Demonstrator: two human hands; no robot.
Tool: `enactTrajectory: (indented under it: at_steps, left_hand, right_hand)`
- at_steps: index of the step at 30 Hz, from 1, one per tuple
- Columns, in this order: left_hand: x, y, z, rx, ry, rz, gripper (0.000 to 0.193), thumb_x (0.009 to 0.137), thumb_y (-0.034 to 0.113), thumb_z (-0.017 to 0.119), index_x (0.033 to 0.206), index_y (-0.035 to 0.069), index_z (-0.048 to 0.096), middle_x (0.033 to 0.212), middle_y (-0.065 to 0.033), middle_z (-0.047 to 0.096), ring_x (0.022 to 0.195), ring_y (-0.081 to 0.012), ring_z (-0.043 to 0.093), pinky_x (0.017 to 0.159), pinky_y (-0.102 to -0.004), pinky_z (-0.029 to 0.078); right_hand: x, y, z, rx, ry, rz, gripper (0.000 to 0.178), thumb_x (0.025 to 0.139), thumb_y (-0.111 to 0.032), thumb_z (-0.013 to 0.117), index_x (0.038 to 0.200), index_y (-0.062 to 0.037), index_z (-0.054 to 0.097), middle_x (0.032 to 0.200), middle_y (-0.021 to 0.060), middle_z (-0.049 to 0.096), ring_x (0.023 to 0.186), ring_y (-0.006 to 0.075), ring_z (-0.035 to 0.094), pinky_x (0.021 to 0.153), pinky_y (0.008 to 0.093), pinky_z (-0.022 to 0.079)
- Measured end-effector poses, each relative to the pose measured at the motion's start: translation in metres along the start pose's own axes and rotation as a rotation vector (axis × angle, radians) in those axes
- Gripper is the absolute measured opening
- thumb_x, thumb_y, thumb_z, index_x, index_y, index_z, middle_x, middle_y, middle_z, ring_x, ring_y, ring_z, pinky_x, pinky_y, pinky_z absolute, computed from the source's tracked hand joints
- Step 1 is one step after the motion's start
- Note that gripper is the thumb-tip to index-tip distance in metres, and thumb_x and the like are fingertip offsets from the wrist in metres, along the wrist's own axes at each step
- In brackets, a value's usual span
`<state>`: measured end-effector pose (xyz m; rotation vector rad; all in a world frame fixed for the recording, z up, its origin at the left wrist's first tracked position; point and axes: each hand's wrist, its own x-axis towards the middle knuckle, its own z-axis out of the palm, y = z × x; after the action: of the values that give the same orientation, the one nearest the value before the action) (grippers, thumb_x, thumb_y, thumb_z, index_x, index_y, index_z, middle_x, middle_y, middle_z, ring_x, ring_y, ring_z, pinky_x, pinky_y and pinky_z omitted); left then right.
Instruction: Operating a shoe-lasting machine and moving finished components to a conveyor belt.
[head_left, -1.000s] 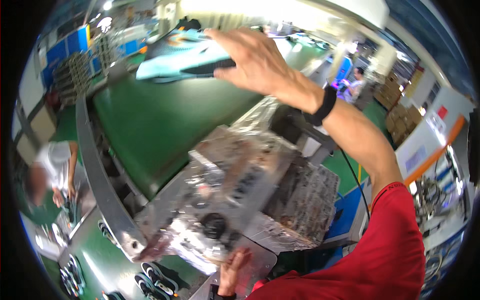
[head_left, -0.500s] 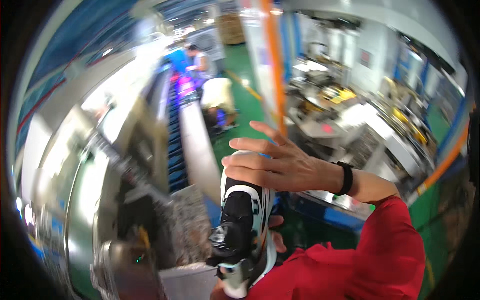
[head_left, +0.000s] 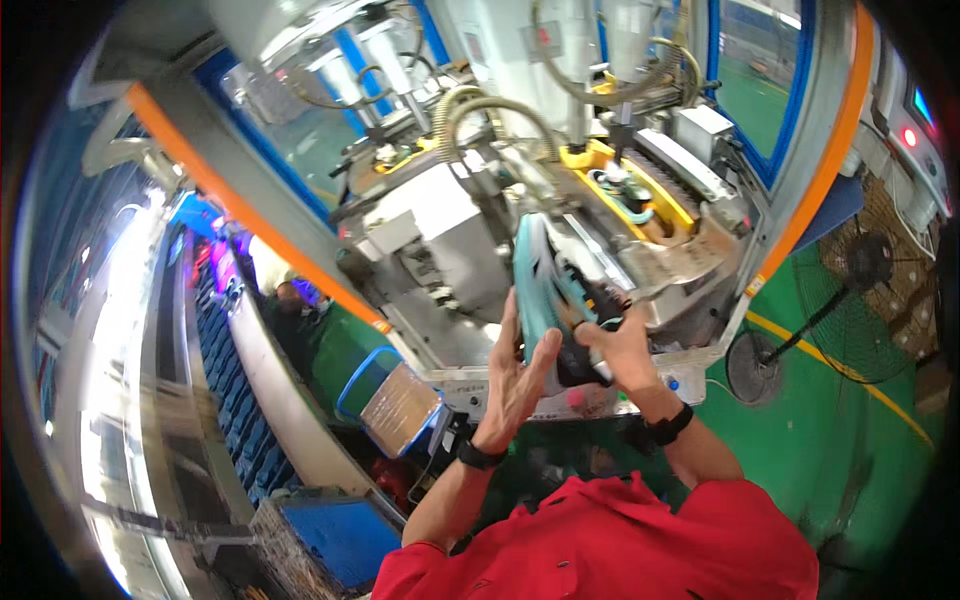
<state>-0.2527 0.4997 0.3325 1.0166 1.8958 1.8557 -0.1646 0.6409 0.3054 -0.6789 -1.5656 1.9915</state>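
Observation:
A black sneaker (head_left: 560,310) with a pale teal and white sole is between my two hands, tilted, its sole side facing left. My left hand (head_left: 513,388) presses along the sole, thumb and fingers around its lower end. On the other side, my right hand (head_left: 622,352) grips the black upper near the opening. Some fingers of both hands are hidden by the shoe. Just beyond it stands a metal machine, where another shoe (head_left: 628,192) sits in a yellow fixture (head_left: 668,222).
A grey metal block (head_left: 440,225) and curved hoses (head_left: 500,105) fill the machine's middle. Orange-edged posts (head_left: 260,210) frame it. To the left runs a conveyor with blue ridges (head_left: 240,400); a blue-framed stool (head_left: 398,408) stands beside it. A floor fan (head_left: 850,290) stands at right.
My view has swung from the conveyor to the machine. The sneaker has turned in my hands, and my right hand has moved from its toe to the upper's side.

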Motion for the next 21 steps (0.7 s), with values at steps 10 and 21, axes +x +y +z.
enactTrajectory:
  at_steps: [10, 21]
  left_hand:
    - [0.232, -0.169, 0.103, 0.388, 0.065, -0.179, 0.066, 0.081, 0.033, 0.071, 0.122, -0.013, 0.049, 0.103, -0.0231, 0.068, 0.099, -0.0301, 0.066, 0.086, -0.0382, 0.05]
    - [0.31, -0.244, 0.09, 0.442, 0.253, -0.435, 0.052, 0.073, 0.008, 0.062, 0.118, -0.011, 0.044, 0.102, -0.0287, 0.062, 0.096, -0.0427, 0.062, 0.086, -0.0468, 0.049]
  right_hand:
    - [0.054, -0.017, -0.154, -0.089, 0.492, -0.266, 0.063, 0.069, -0.009, 0.074, 0.126, 0.0021, 0.053, 0.112, 0.0089, 0.061, 0.1, 0.0172, 0.059, 0.094, 0.0297, 0.045]
    - [0.093, -0.063, -0.179, -0.584, 0.637, -0.333, 0.056, 0.069, -0.008, 0.072, 0.121, 0.0032, 0.055, 0.107, 0.0076, 0.062, 0.091, 0.0145, 0.06, 0.084, 0.0282, 0.049]
